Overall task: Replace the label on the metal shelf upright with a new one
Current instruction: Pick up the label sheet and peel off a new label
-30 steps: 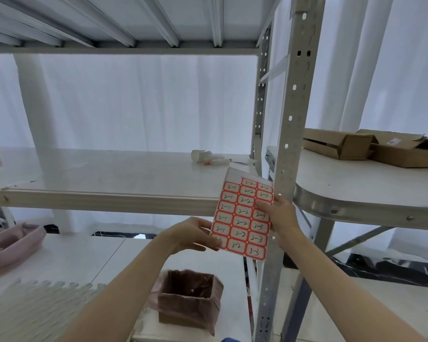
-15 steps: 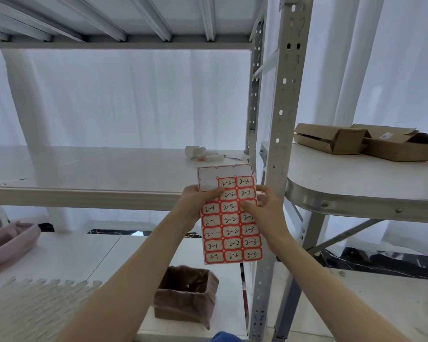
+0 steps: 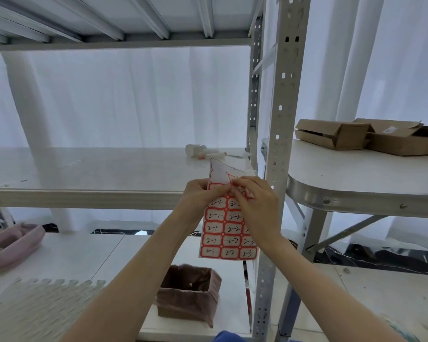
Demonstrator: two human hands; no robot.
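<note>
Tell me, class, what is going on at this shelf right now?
A person stands at a metal shelf upright holding a sheet of red-bordered labels in front of it. The left hand steadies the sheet near its top, while the right hand picks at a label in the upper rows, where some are already gone. No label is on the upright yet, as far as can be seen.

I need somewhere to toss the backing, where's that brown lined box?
The brown lined box sits on the lower shelf, bottom centre of the head view, below the label sheet and left of the metal upright.
</note>
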